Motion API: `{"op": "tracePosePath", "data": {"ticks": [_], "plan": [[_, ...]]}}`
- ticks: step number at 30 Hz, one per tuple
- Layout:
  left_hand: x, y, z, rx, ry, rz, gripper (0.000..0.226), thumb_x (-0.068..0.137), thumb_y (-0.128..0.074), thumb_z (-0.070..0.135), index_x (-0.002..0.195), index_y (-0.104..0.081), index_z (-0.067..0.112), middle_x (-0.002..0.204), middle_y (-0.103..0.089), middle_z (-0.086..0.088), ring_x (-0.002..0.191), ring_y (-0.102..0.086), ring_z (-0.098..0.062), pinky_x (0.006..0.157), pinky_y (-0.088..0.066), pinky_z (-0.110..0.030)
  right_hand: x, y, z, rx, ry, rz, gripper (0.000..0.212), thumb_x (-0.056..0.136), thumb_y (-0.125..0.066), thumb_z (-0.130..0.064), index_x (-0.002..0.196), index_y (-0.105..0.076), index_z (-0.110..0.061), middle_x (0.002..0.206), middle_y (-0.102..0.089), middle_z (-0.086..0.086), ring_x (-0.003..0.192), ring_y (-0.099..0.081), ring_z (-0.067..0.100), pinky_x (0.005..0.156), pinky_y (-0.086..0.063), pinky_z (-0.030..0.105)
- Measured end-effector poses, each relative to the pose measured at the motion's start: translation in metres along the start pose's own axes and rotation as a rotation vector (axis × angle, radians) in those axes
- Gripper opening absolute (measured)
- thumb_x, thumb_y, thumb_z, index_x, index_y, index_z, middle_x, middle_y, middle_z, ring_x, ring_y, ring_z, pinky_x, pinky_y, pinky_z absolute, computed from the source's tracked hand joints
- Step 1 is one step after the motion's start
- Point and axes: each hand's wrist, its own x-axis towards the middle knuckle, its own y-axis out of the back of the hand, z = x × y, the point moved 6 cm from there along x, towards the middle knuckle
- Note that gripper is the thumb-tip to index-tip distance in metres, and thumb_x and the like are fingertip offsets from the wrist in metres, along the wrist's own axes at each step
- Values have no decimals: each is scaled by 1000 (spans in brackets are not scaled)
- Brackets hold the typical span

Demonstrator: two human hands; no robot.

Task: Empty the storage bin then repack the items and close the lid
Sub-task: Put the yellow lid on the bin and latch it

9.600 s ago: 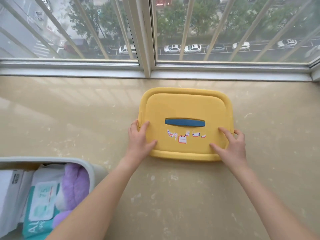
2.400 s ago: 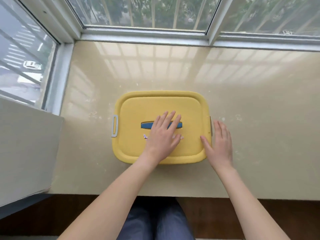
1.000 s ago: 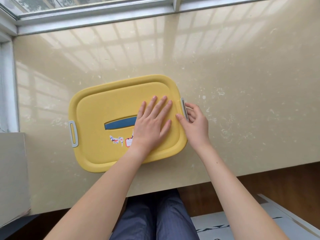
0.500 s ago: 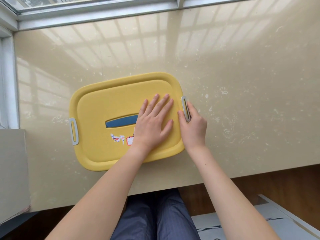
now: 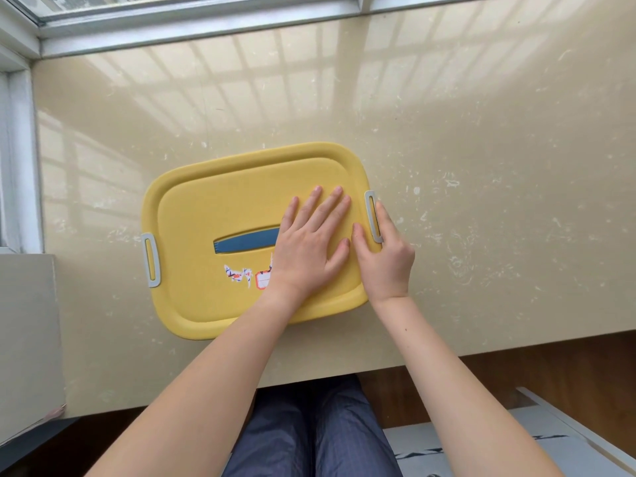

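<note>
Your left hand lies flat and open, palm down, on the right half of the yellow lid, fingers spread a little and pointing away from you. It grips nothing; it only rests on the lid's surface, and it covers the right end of the blue handle set into the lid's middle. Your right hand sits just beside it at the lid's right edge. Its thumb lies on the lid, and its fingers curl around the grey latch there, touching it from the outer side. You cannot tell from this angle how tightly the fingers press on it.

The lid sits on the storage bin and hides the bin's body completely. A second grey latch stands at the lid's left edge, with nothing touching it. Torn stickers in red, white and blue lie just nearer to you than the blue handle, partly under your left wrist.

The bin stands on a glossy beige ledge, a little left of its middle and near its front edge. Beyond the bin, along the ledge's far edge, runs a pale window frame. Below the front edge, your legs in blue trousers show.
</note>
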Motion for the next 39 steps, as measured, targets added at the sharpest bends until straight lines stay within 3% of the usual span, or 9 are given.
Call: {"op": "tracePosePath", "data": {"ticks": [14,17,21,24,28,33,39], "plan": [[-1,0,0,-46,2,-18,62,88,-42,31,149,-40,22,157,-34,6,148,-22,-21,121,-12,-47,-2,-2,0,7,72,1,43,87,-72,-12,126,-62,4,125,-65,17,111,-66,29,93,-46,29],[0,4,0,-78,18,-63,60,89,-44,31,149,-39,23,157,-33,6,149,-20,-20,121,-11,-46,1,0,2,-7,52,-115,45,91,-68,-15,131,-58,2,131,-62,16,117,-63,29,97,-42,28],[0,19,0,-222,61,-134,57,91,-54,24,147,-43,20,156,-35,3,148,-20,-21,121,-13,-45,10,11,6,-38,22,-371,58,91,-67,-27,144,-46,-13,144,-52,5,132,-48,20,100,-27,12],[-22,44,-15,-318,180,-37,56,89,-61,19,144,-47,19,152,-42,-1,145,-28,-23,119,-21,-42,13,25,0,-33,51,-468,74,86,-72,-28,150,-34,-27,152,-38,-3,141,-32,11,106,-22,14],[-74,76,-53,-323,369,97,58,87,-67,21,142,-50,18,149,-45,0,143,-31,-23,115,-29,-45,12,33,-6,-24,74,-528,81,82,-75,-34,149,-30,-43,151,-34,-5,136,-31,2,103,-25,18],[-131,100,-106,-249,579,162,66,82,-66,38,144,-47,20,149,-43,-5,136,-39,-30,110,-35,-50,5,19,-6,-38,44,-620,85,79,-77,-39,146,-27,-52,154,-29,0,144,-27,14,111,-30,32],[-157,97,-151,-244,841,57,90,76,-79,42,150,-27,40,156,-21,-16,138,-25,-35,110,-30,-49,7,1,8,-91,-65,-686,94,70,-84,-40,142,-27,-59,145,-33,0,129,-44,20,102,-36,31]]}}
